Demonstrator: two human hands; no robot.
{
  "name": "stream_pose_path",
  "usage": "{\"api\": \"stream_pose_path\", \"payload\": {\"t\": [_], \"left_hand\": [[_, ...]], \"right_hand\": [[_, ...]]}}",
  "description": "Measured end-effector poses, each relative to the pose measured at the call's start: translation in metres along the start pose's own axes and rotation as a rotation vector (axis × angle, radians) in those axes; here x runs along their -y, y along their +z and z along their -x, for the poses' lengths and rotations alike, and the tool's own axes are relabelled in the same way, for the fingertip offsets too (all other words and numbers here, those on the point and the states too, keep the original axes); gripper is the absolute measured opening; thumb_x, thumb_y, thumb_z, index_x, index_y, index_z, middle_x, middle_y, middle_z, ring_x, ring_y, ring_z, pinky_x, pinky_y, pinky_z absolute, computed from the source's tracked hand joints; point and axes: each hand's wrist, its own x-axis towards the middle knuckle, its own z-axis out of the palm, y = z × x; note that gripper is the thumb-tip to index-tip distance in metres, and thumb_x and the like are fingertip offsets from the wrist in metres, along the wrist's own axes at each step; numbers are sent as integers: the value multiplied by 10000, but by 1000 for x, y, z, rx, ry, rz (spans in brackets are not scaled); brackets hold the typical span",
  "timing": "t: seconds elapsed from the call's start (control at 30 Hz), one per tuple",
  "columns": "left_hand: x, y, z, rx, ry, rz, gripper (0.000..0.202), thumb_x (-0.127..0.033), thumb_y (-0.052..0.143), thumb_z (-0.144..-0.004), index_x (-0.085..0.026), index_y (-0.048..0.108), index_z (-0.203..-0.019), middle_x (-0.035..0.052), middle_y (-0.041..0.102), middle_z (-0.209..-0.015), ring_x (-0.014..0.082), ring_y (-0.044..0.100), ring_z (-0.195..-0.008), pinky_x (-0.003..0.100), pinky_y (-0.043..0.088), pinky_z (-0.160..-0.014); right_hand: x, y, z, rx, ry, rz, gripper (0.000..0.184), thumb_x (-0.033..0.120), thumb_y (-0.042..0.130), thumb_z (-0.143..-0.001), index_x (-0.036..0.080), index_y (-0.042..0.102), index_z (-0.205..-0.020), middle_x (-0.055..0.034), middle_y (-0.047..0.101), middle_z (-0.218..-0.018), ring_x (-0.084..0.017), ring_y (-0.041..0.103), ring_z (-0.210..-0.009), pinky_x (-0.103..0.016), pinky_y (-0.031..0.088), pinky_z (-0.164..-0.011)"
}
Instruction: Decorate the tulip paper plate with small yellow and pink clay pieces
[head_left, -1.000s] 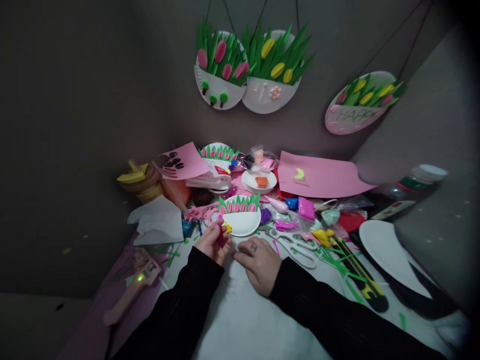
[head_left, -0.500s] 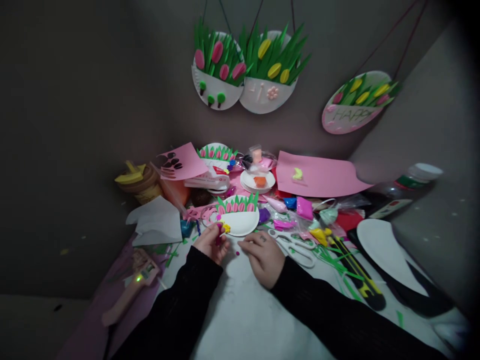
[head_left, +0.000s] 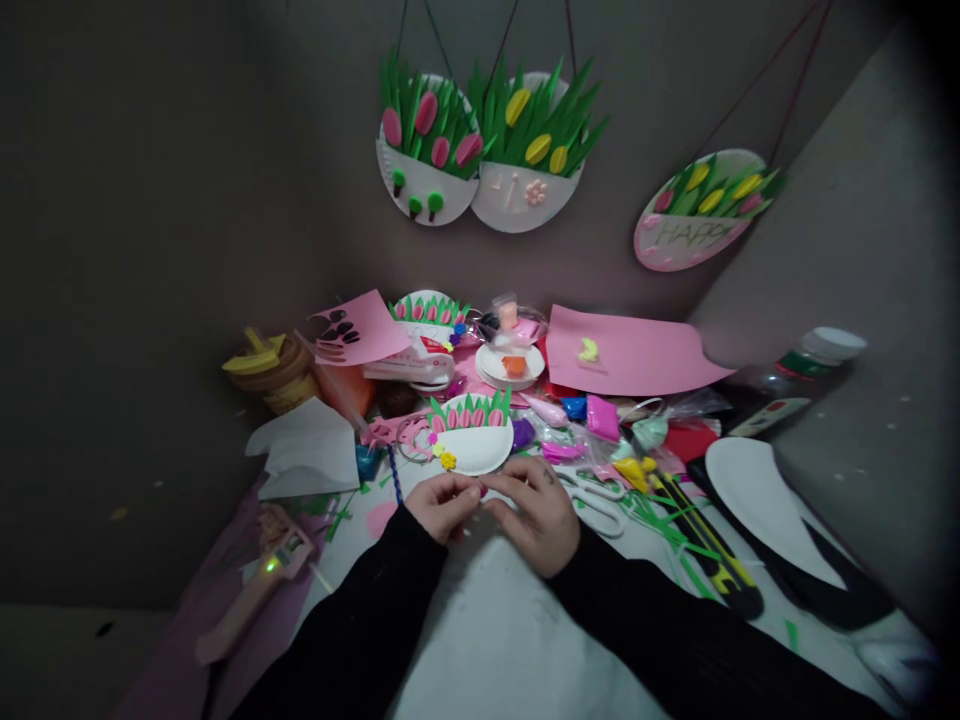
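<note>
My left hand (head_left: 444,505) and my right hand (head_left: 538,512) meet fingertip to fingertip just in front of a white half paper plate (head_left: 474,447) with green paper grass and pink tulips. Both hands have their fingers pinched together on a tiny magenta piece (head_left: 482,491) between them. Small pink and yellow flowers (head_left: 447,459) are stuck on the plate's left side. White-handled scissors (head_left: 596,497) lie just right of my right hand.
A pink glue gun (head_left: 255,590) with a green light lies at the left. Pink paper sheets (head_left: 630,352), coloured clay packets (head_left: 602,417), a yellow-lidded cup (head_left: 264,368), green strips and a black-yellow knife (head_left: 720,570) crowd the table. Three decorated plates (head_left: 480,150) hang on the wall.
My left hand came down and away from the plate, leaving the yellow flower on it. My right hand lifted off the table, and the two now meet, pinching a small magenta piece.
</note>
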Motion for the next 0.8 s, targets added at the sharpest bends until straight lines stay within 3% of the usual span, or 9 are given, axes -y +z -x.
{"api": "stream_pose_path", "payload": {"t": [0.23,0.5,0.8], "left_hand": [[-5,1,3,31,3,-134,546,-607,612,-583,-96,649,-772,-58,415,-394,50,369,-309,177,271,-326],[-4,1,4,64,-30,-144,563,-654,590,-563,-112,620,-712,-61,398,-337,61,355,-281,180,229,-295],[-5,4,5,37,-46,-135,514,-617,618,-562,-116,611,-677,-66,387,-323,55,341,-272,175,224,-286]], "right_hand": [[1,-1,-1,20,-6,11,118,173,555,-789,196,656,-844,-49,527,-784,-175,470,-763,-320,425,-657],[3,-2,1,15,-15,31,148,185,549,-786,198,642,-900,-60,521,-849,-183,472,-787,-328,420,-665],[5,-3,0,-12,-32,9,98,165,551,-789,197,644,-796,-50,516,-822,-174,477,-774,-316,431,-656]]}}
